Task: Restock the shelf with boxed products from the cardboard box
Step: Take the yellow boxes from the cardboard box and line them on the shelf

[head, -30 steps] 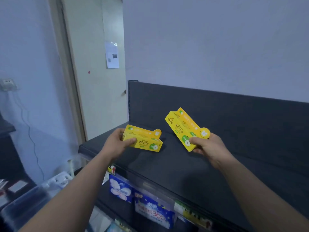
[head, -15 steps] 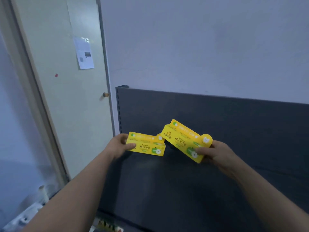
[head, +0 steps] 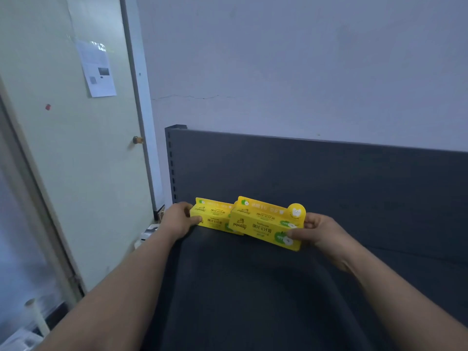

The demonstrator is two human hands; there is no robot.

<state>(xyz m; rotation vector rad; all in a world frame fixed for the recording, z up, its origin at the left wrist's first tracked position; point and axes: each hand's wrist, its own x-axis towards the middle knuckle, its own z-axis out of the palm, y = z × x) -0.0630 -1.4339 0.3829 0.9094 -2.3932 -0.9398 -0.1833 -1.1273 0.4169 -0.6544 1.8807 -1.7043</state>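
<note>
Two long yellow boxes with green apple prints are over the dark top shelf (head: 253, 287), near its back panel. My left hand (head: 178, 220) grips the left end of the rear yellow box (head: 211, 216). My right hand (head: 317, 230) pinches the right end of the front yellow box (head: 263, 228), which has a round yellow tab on top. The front box overlaps the right end of the rear one. Both lie level, side by side; I cannot tell if they touch the shelf. The cardboard box is out of view.
The shelf's dark back panel (head: 329, 178) rises behind the boxes, with a slotted upright (head: 171, 160) at its left end. A pale door (head: 76, 148) with a taped paper stands to the left. Small white items lie on the floor at lower left (head: 22, 335).
Both hands have carried the boxes further back towards the panel. The right box has turned from tilted to level and now overlaps the left box.
</note>
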